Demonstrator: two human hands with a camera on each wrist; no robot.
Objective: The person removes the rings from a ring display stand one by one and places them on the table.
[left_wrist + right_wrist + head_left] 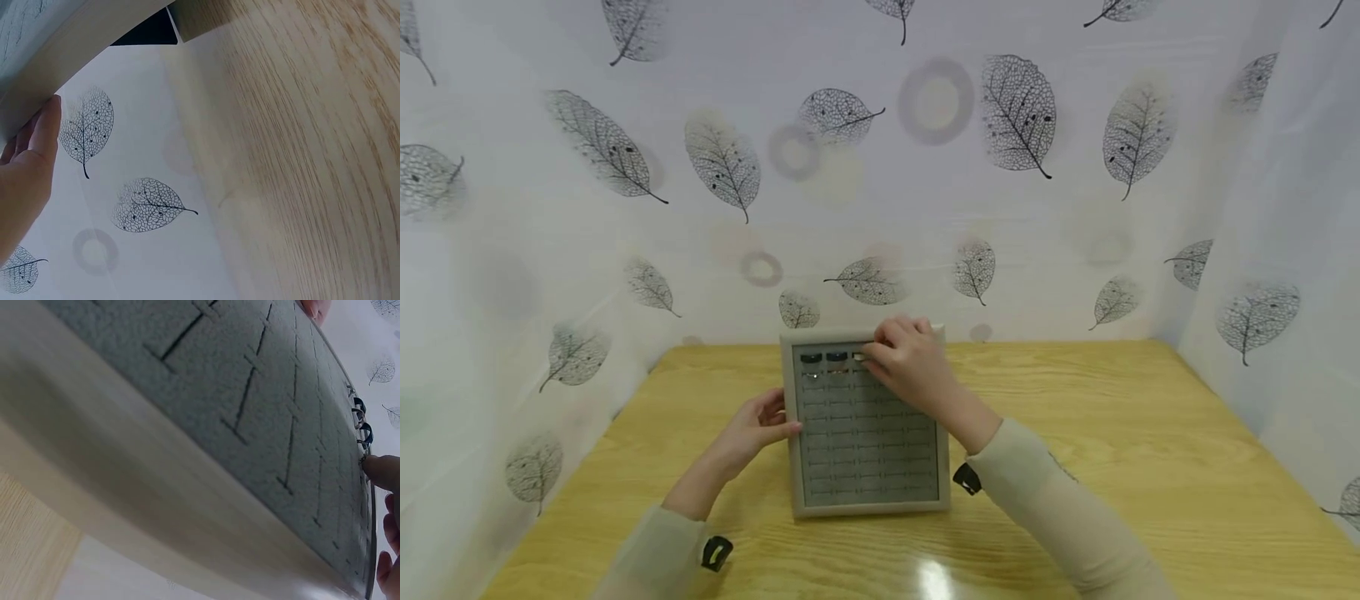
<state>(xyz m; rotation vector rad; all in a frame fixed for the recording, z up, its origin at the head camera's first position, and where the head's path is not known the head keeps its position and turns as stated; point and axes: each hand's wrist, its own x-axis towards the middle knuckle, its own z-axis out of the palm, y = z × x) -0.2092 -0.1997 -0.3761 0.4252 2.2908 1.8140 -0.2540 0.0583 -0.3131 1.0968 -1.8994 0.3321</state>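
Note:
A ring display board [868, 450], grey and slotted with a pale frame, stands tilted back on the table. My left hand [748, 433] grips its left edge, thumb on the front of the frame and fingers behind. At the top row, my right hand [913, 371] pinches a small light-coloured ring [859, 357] at the third slot; the fingers partly hide it. Two dark rings [837, 357] sit to its left in that row. Below them, a shiny silver ring [811, 376] and another small ring [837, 372] occupy the second row. The right wrist view shows my right thumb [381, 471] at the slots.
The board stands on a yellowish wood-grain table [1112, 467]. A pale sheet [880, 192] printed with dark leaves hangs behind and at both sides. A black support [150, 32] shows behind the board in the left wrist view.

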